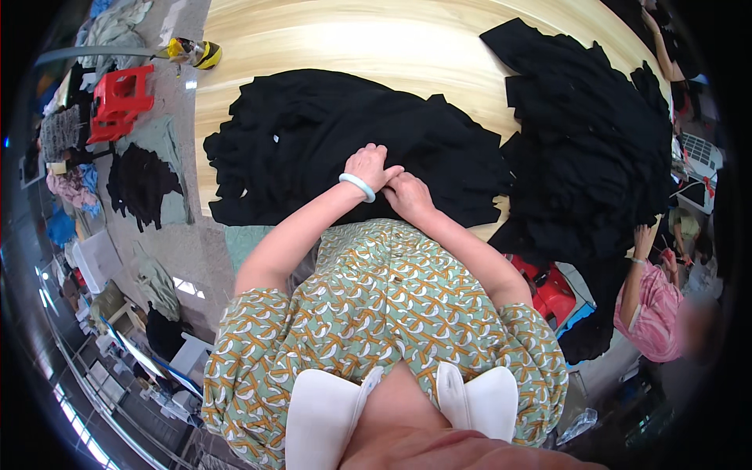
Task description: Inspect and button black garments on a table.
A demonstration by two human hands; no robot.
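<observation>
A wide pile of black fabric pieces (298, 141) with uneven edges lies on the pale wooden table in front of me. My left hand (368, 166), below a pale blue bangle (357, 186), rests on the pile with its fingers curled into the cloth and its thumb stretched toward the right. Close beside that thumb, my right hand (410, 196) is closed at the pile's near edge, fingers bent on the fabric. The fingertips are partly hidden. A small white speck (276, 139) shows on the cloth to the left.
A second black fabric heap (587, 149) covers the table's right side and hangs over its edge. Another person in pink (654, 309) has a hand at that heap. Red stools (121, 102) and scattered garments (145, 184) are at left; a taped black-and-yellow object (196, 53) is at the table's corner.
</observation>
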